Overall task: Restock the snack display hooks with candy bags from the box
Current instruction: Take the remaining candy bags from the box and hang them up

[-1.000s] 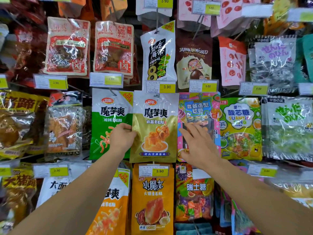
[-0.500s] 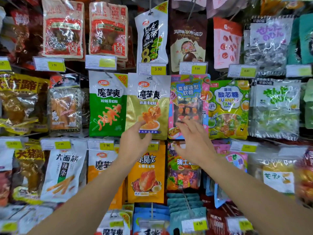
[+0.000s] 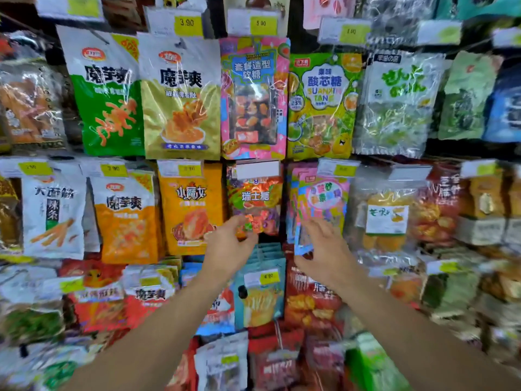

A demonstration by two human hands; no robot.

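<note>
1. The head view looks at a wall of snack bags that hang on display hooks, row above row, with small price tags (image 3: 188, 23) above the bags.
2. Both bare arms reach forward and up to the middle of the display.
3. The left hand (image 3: 225, 245) is in front of the lower edge of a colourful candy bag (image 3: 255, 197) in the middle row. Its thumb and fingertips are bent toward each other at the bottom corner of this bag. The picture is blurred there, so I cannot tell if this grip really pinches the bag or only touches it.
4. The right hand (image 3: 324, 246) is just beside it, to the right, in front of a pink and blue bag (image 3: 324, 193). Its fingers are spread and relaxed, so the grip is apart, and it holds nothing that I can see. The fingertips are at the lower part of that bag; contact is not clear.
5. The candy bags hang on their hooks. The box is not visible in this view.
6. Above the hands, in the upper row, hang a green bag (image 3: 105, 97), a gold bag (image 3: 181, 100), a pink bag with a window (image 3: 253, 94) and a yellow-green bag (image 3: 322, 103).
7. Left of the colourful candy bag hangs an orange bag (image 3: 191, 204), and under the hands hangs a light blue bag (image 3: 260, 294) with a price tag on it.
8. The edges of the picture are blurred.
</note>
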